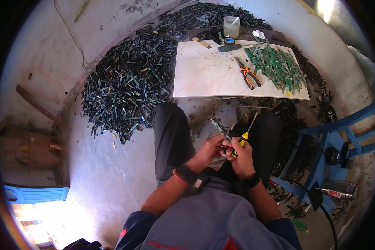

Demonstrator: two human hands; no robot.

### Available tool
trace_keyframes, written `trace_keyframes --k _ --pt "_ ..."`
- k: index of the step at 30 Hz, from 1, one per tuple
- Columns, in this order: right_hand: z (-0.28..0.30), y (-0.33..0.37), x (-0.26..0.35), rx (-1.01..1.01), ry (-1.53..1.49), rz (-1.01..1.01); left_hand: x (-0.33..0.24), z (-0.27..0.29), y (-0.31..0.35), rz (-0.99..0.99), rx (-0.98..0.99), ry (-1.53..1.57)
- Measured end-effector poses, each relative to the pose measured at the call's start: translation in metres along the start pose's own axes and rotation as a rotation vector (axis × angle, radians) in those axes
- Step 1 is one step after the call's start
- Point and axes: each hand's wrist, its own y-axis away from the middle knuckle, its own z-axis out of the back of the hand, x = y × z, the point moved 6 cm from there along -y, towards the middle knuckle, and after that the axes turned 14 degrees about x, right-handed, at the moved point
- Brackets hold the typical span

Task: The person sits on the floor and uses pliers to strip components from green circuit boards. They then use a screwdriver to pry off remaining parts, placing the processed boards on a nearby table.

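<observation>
My left hand is closed, its fingers pinching a narrow dark strip with green on it, like a circuit board strip. The strip tilts up and away from my fingers. My right hand is wrapped round a yellow and black screwdriver, whose thin shaft points up and to the right. Its fingers meet the left ones at the strip's near end, where the exact contact is hidden. Both hands are over my lap, between my knees. Beyond them, orange and black pliers lie on a white board.
Green circuit strips are piled at the board's right. Behind stand a cup and a blue tape roll. A large heap of dark strips covers the left floor. At right is a blue chair with a metal flask.
</observation>
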Motion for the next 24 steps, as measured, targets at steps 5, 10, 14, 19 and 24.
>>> trace_keyframes --k 5,10,14,19,24 --pt "0.0 0.001 0.011 0.055 0.151 -0.081 -0.013 0.009 0.01 -0.088 -0.051 0.154" --pt "0.002 -0.008 0.026 0.176 0.309 -0.236 -0.013 0.022 0.02 -0.084 -0.061 0.251" --pt "0.001 -0.012 0.026 0.183 0.306 -0.275 0.0 0.034 0.014 -0.038 -0.107 0.245" --pt "-0.001 -0.011 0.013 0.246 0.204 -0.381 -0.002 0.036 0.017 -0.087 -0.171 0.226" --pt "-0.002 -0.011 0.011 0.239 0.232 -0.41 -0.007 0.036 0.021 -0.059 -0.199 0.204"
